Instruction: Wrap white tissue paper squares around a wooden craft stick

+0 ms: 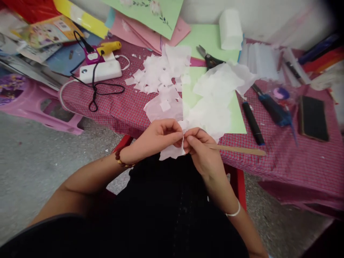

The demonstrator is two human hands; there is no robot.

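Thin white paper (172, 152) hangs between my two hands at the table's front edge. My left hand (168, 134) pinches it from the left, thumb against fingers. From the right, my right hand (200, 145) pinches the same paper, its fingertips almost touching those of the left. A flat tan stick (239, 149) sticks out to the right from behind my right hand; how it is held is hidden. Beyond the hands lie large crumpled white sheets (212, 113) on green paper (239, 123), and many torn white pieces (153, 73) to their left.
Black scissors (212, 61) lie behind the white sheets. To the right are a black pen-like tool (253, 123), a blue-handled tool (274, 109) and a dark phone (313, 118). A white power strip (100, 71) with a looped black cable sits at left on the checked tablecloth (107, 111).
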